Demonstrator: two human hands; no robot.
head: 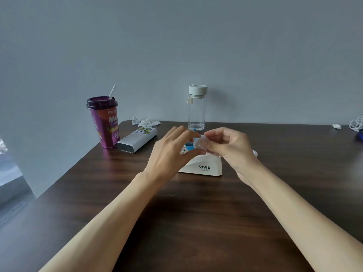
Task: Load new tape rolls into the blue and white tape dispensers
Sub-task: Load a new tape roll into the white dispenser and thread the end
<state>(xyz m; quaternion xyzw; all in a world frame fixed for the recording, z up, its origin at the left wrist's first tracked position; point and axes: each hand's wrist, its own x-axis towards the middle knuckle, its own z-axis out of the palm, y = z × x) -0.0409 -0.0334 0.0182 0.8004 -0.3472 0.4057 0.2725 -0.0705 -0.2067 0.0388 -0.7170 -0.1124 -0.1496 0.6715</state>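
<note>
A white tape dispenser (204, 167) marked VIVID stands on the dark wooden table (186, 213). Behind it a blue dispenser (189, 147) shows only as a small patch between my hands. My right hand (231, 148) pinches a small clear tape roll (201, 143) above the white dispenser. My left hand (172, 152) hovers just left of the roll, fingers spread, thumb tip close under it; whether it touches the roll I cannot tell.
A purple drink cup with a straw (103, 122) and a grey-white box (136, 142) stand at the left. A clear bottle with a white lid (197, 108) stands at the back, crumpled wrappers (144, 121) beside it. White cables (356, 124) lie far right.
</note>
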